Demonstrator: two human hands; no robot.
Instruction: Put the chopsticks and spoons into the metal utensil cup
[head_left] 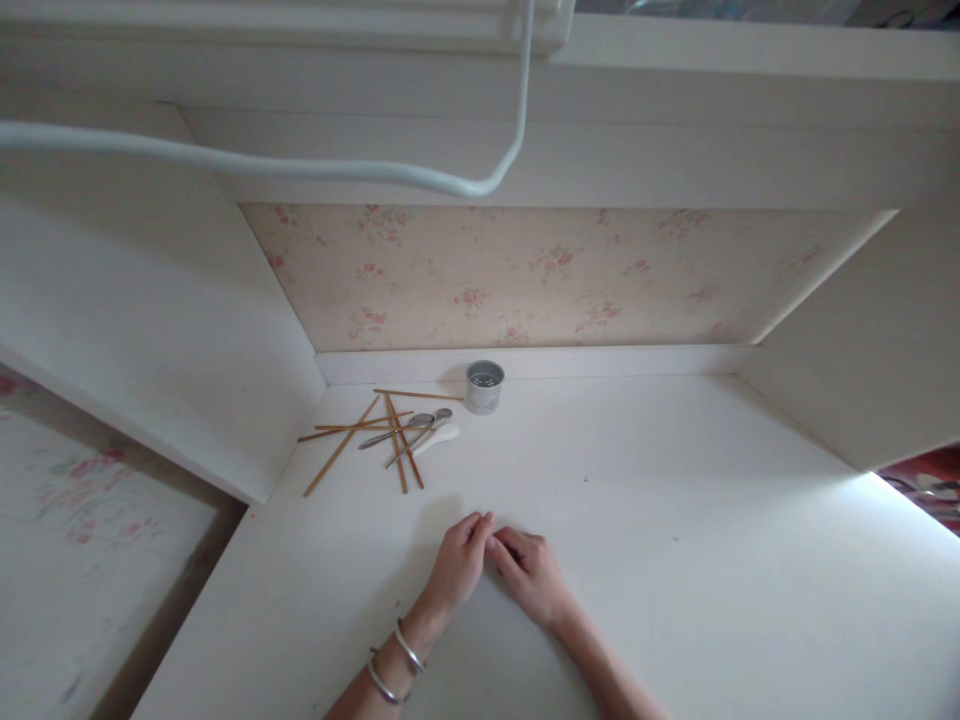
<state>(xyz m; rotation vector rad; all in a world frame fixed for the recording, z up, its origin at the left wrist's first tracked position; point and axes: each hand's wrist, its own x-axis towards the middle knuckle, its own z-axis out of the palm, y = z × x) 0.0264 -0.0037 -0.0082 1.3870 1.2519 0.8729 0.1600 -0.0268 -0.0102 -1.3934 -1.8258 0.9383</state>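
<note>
My left hand, with two silver bangles on its wrist, rests on the white tabletop in a loose fist. Against its thumb side lies my right hand, its fingers curled as well, and I see nothing in either. Beyond them, to the left, several wooden chopsticks are scattered and crossed. Among these lie two metal spoons and a white spoon. A grey metal holder with small holes stands upright near the back edge, to the right of the spoons.
A white desk spreads under my hands, with white side panels left and right. Flowered wallpaper covers the back. Overhead, a white cable hangs across the view below a shelf.
</note>
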